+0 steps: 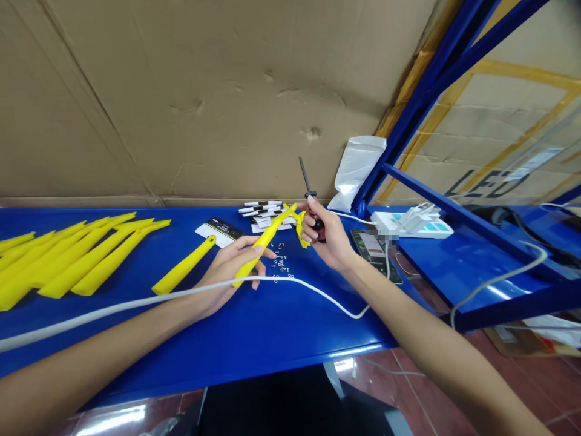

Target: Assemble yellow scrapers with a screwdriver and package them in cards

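Observation:
My left hand is closed round a yellow plastic handle, which slants up to the right with its narrow end near my right hand. In my right hand is a screwdriver with a red and black grip, its shaft pointing up and away from the handle. Small loose screws lie scattered on the blue table between my hands. Behind my right fingers sits a yellow piece, partly hidden. Another yellow handle with a holed end lies left of my left hand.
Several yellow handles are piled at the left. Black-and-white pieces and a card lie behind the screws. At right are a phone, a power strip and blue rack posts. A white cable crosses in front.

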{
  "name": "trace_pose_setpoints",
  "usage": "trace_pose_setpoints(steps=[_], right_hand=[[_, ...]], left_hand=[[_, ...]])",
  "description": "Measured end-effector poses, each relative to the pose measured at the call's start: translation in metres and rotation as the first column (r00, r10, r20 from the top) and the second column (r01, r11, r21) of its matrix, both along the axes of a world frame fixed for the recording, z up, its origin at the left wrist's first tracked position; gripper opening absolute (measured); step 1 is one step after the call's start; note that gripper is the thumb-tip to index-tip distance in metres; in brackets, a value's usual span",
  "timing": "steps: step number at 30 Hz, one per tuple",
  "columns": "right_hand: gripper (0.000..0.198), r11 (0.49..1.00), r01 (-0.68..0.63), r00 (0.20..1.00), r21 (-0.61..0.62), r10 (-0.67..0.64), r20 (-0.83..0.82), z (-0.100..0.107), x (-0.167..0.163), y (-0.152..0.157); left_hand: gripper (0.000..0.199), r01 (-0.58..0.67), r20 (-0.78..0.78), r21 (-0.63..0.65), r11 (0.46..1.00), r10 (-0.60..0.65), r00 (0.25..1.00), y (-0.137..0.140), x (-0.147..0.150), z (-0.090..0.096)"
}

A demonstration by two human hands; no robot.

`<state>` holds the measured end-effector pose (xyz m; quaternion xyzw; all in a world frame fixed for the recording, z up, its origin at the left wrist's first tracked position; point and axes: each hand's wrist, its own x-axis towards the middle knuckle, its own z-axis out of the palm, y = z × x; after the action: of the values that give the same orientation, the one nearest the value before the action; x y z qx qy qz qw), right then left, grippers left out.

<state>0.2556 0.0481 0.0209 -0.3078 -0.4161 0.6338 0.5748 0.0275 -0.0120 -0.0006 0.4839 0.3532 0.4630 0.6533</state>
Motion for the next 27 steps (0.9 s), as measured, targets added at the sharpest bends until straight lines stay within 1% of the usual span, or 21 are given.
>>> trace_pose_setpoints(steps=[3,7,9,14,21,27], right_hand=[[0.043,1.0,0.028,1.0,-0.005,-0.028,0.013,-0.002,-0.001,0.001],[0.042,0.997,0.063,0.998,-0.038,-0.061,0.035,-0.008,-0.003,0.003],[0.041,0.996,0.069,0.997,-0.055,-0.067,0.039,-0.012,-0.003,0.004],[0.045,0.996,0.053,0.998,-0.076,-0.049,0.048,-0.015,-0.005,0.003],[0.052,0.997,0.013,0.999,-0.076,-0.01,0.048,-0.013,-0.011,-0.003],[0.049,0.998,-0.048,0.998,-0.051,0.05,0.035,-0.008,-0.012,-0.007]], left_hand=[[0.02,0.0,0.067,-0.037,0.999,0.002,0.998,0.002,-0.001,0.004],[0.026,0.036,0.153,-0.207,0.978,-0.004,0.988,0.005,-0.005,0.008],[0.031,0.067,0.19,-0.254,0.965,-0.018,0.982,0.005,-0.007,0.008],[0.033,0.079,0.226,-0.249,0.965,-0.022,0.974,0.005,-0.01,0.007],[0.035,0.094,0.187,-0.24,0.966,-0.049,0.981,0.005,-0.01,0.008],[0.039,0.137,0.166,-0.236,0.962,-0.099,0.981,0.006,-0.011,0.004]])
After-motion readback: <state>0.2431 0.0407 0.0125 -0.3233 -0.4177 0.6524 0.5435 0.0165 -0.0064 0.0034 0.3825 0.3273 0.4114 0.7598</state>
